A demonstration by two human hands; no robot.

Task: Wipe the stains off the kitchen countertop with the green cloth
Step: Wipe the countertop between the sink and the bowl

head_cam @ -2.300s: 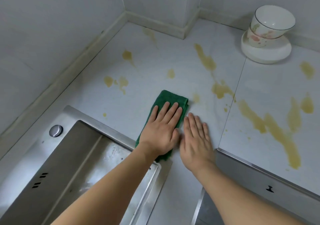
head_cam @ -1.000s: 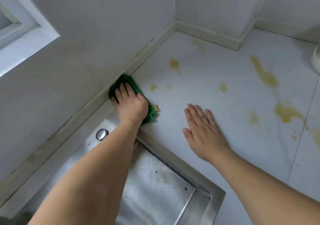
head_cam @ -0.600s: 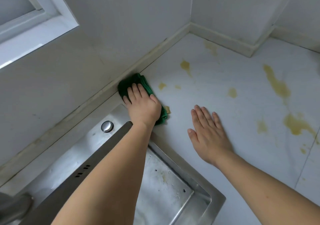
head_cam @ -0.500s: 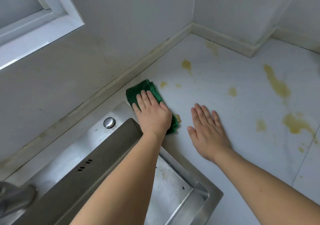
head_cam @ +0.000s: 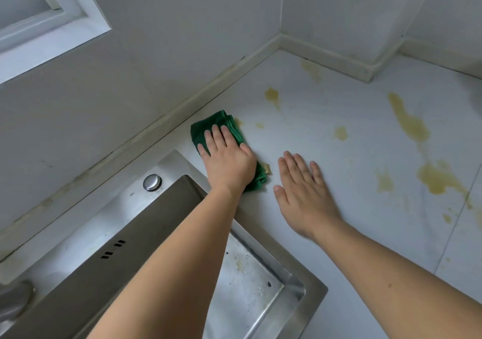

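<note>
While the left hand [head_cam: 229,164] presses flat, fingers straight, on the folded dark-green cloth [head_cam: 221,130] at about ten o'clock of the pale stone countertop [head_cam: 339,234], just past the corner of the stainless-steel sink [head_cam: 294,302], the right hand [head_cam: 302,195] lies open and empty on bare stone beside it. Wiping looks barely begun; next the cloth should sweep toward one and two o'clock, over the yellowish smears [head_cam: 409,122].

green cloth [head_cam: 221,130]: folded, flat near sink corner | countertop [head_cam: 326,119]: white, yellow-brown stains [head_cam: 409,122]
</note>
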